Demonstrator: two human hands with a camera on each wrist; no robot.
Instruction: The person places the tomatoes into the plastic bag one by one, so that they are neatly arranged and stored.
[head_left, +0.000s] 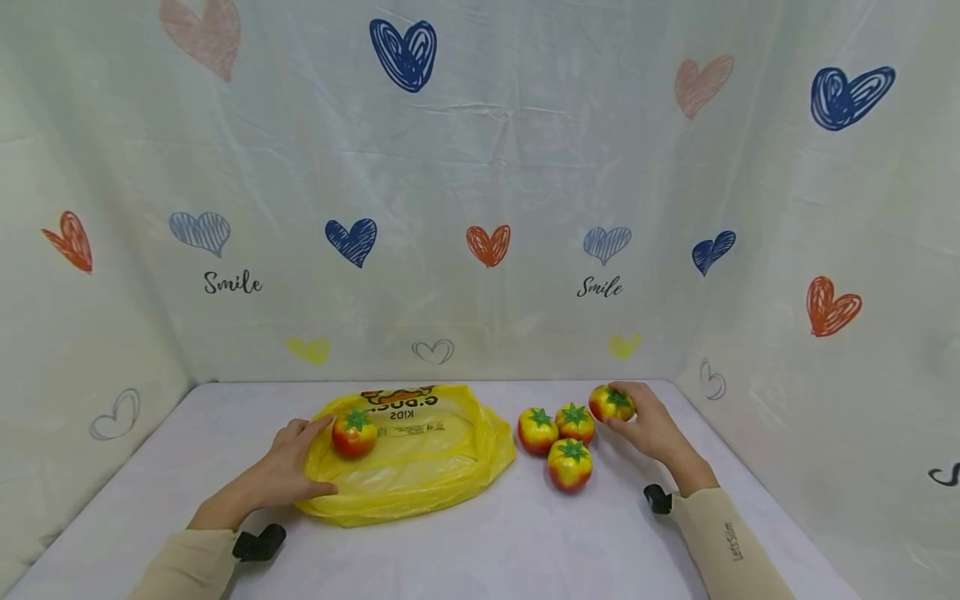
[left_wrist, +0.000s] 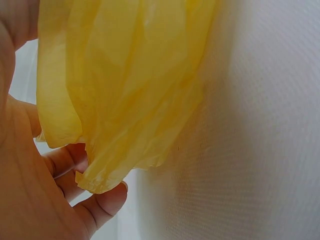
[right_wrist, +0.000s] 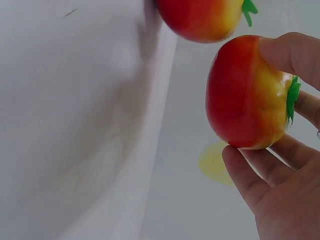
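Observation:
A yellow plastic bag (head_left: 408, 479) lies flat, its rim spread, on the table's left half. One toy tomato (head_left: 354, 433), red and yellow with green leaves, rests on it near the left side. My left hand (head_left: 288, 467) touches the bag's left edge, thumb and fingers spread apart; in the left wrist view the yellow film (left_wrist: 135, 90) hangs in front of the fingers. My right hand (head_left: 651, 425) holds another toy tomato (right_wrist: 245, 95) between thumb and fingers, at the back right. In the right wrist view, this tomato appears slightly off the table.
Three more toy tomatoes stand grouped between the bag and my right hand: a left one (head_left: 537, 431), a back one (head_left: 575, 423) and a front one (head_left: 570, 465). A curtain (head_left: 487, 325) printed with hearts encloses the white table (head_left: 465, 554) at the back and sides.

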